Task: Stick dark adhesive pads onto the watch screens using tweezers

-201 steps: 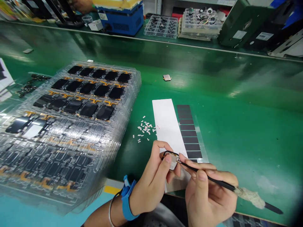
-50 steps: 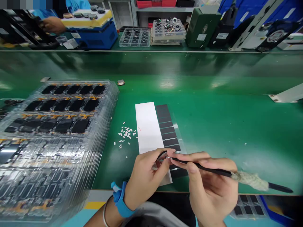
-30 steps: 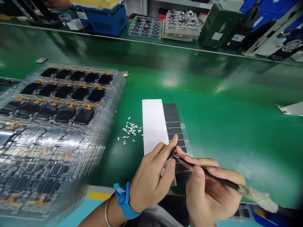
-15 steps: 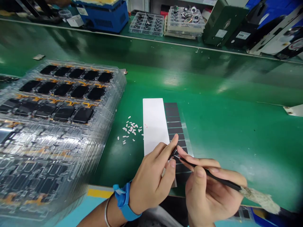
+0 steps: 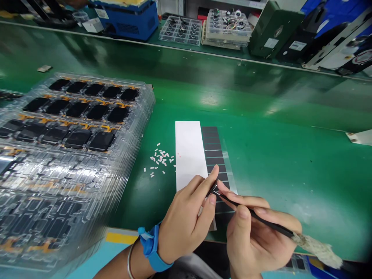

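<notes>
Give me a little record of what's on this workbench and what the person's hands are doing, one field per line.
Left hand: the left hand pinches a small dark-edged piece
Right hand: the right hand holds a thin black tool, its tip at that piece
Left wrist: blue band and metal bracelet
Under the hands: white sheet beside dark rectangles
Left of the sheet: pale scraps
Far left: stacked clear trays holding black rounded squares
Bench: green

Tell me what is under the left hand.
The white sheet runs under the left hand; its fingers overlap the black strips. Anything else beneath the palm is hidden.
</notes>
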{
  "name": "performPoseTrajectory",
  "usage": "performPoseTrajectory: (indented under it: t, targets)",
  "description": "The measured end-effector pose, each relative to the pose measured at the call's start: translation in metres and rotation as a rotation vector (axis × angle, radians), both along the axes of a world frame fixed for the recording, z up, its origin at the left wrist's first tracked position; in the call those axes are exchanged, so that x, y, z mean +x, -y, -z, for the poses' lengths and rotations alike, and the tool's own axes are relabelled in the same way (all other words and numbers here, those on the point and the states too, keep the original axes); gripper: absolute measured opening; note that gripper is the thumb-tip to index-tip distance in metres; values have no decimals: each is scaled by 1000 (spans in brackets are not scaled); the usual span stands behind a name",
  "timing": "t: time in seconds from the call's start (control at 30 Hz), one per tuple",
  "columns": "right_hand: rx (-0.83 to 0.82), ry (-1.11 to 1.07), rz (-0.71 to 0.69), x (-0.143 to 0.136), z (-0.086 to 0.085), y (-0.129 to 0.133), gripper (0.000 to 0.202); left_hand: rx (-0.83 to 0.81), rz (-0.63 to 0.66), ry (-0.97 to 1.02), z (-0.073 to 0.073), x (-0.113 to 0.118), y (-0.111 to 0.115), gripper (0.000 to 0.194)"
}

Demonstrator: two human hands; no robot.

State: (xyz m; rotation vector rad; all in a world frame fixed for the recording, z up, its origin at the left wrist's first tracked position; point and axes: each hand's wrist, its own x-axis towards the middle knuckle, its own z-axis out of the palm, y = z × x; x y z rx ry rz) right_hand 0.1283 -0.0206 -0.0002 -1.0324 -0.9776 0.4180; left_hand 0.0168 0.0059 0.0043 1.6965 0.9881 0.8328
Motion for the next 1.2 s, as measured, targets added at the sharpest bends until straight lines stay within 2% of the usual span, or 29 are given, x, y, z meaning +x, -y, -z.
performPoseTrajectory:
  t: [0.17,0.37,0.53,0.7,1.2]
  targets:
    - [-10,39,17,0,2,2,24,18,-6,-6,1,0,-1,51]
    - [18,43,-31,3,2,1,30,11,-5,-2,1,0,0,51]
    - [141,146,-53,8,5,-4,35,-2,4,20,2,-1,0,51]
    - [189,136,-79,7,6,-5,37,6,7,18,3,-1,0,52]
    - [115,165,-16,6,3,-2,34,23,0,4,3,-1,2,53]
